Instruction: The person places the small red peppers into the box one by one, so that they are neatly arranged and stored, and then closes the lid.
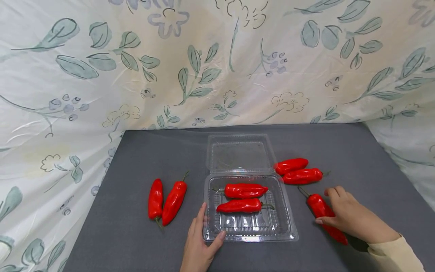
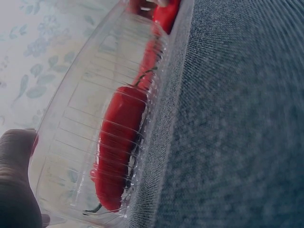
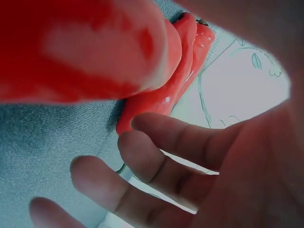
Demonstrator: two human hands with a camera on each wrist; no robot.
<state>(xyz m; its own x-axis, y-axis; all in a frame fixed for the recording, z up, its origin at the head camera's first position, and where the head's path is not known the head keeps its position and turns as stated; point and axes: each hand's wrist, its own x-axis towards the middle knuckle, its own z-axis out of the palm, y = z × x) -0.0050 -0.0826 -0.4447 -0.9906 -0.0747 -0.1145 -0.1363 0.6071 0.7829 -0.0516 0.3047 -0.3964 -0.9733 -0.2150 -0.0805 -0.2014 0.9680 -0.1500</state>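
Note:
A clear plastic clamshell container [image 1: 251, 237] stands with its lid [image 1: 240, 155] folded back. Inside lie two red peppers, a rear one [image 1: 245, 190] and a front one [image 1: 239, 206]. My left hand [image 1: 200, 241] rests against the container's near left corner, fingers along its left side and thumb at the front rim. On the right, my right hand [image 1: 355, 215] reaches over another red pepper [image 1: 319, 207], thumb on its left side. In the right wrist view the fingers [image 3: 156, 166] are spread and fairly straight beside that pepper [image 3: 95, 52], without curling round it.
Two red peppers [image 1: 302, 176] lie right of the lid hinge, near the container's back corner. Two more peppers [image 1: 175, 202] are left of the container. A dark grey cloth [image 1: 119, 211] covers the table, and a floral curtain [image 1: 204, 83] hangs behind it.

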